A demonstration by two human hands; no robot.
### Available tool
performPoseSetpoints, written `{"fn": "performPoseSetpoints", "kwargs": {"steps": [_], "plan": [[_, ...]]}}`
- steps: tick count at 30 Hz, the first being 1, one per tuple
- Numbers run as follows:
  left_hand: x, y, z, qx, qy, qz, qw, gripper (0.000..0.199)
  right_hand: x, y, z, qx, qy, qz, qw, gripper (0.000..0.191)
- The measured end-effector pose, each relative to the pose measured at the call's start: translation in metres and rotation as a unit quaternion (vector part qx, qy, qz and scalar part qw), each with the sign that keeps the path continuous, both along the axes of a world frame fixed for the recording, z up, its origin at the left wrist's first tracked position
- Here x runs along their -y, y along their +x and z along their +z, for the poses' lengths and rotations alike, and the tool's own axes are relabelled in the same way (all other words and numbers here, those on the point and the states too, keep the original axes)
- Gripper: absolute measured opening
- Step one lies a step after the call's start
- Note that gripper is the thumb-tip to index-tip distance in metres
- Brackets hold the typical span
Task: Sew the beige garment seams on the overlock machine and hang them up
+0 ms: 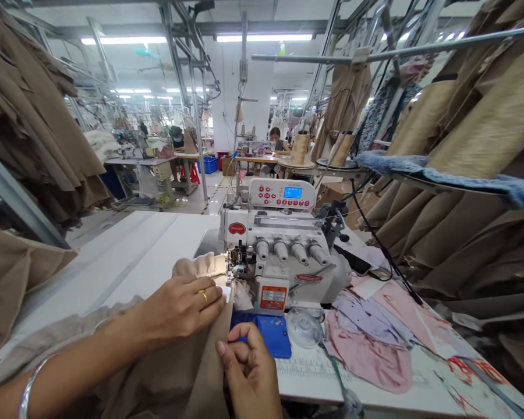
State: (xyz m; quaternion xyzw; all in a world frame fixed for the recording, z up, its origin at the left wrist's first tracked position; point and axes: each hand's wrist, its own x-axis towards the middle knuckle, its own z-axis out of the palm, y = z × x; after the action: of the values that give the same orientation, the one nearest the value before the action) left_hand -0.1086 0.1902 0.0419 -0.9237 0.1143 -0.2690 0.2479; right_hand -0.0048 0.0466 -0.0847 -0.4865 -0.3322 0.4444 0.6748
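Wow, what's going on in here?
A person at a white sewing table is handling gathered tan fabric at the needle area of an overlock sewing machine. Their left hand rests on the fabric, and their right hand holds its edge. Tan garments hang nearby, and another person sits farther back.

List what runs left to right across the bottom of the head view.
Silver bangle → left hand → right hand → clear plastic disc → pink fabric pieces
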Motion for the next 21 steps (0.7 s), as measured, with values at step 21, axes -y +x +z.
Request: {"fn": "performPoseSetpoints", "kwargs": {"steps": [21], "plan": [[-0.004,0.007,0.003,-0.041,-0.033,0.036,0.998,0.024,0.014,-0.003,-0.018,0.22,0.025,0.019,0.975,0.036]]}}
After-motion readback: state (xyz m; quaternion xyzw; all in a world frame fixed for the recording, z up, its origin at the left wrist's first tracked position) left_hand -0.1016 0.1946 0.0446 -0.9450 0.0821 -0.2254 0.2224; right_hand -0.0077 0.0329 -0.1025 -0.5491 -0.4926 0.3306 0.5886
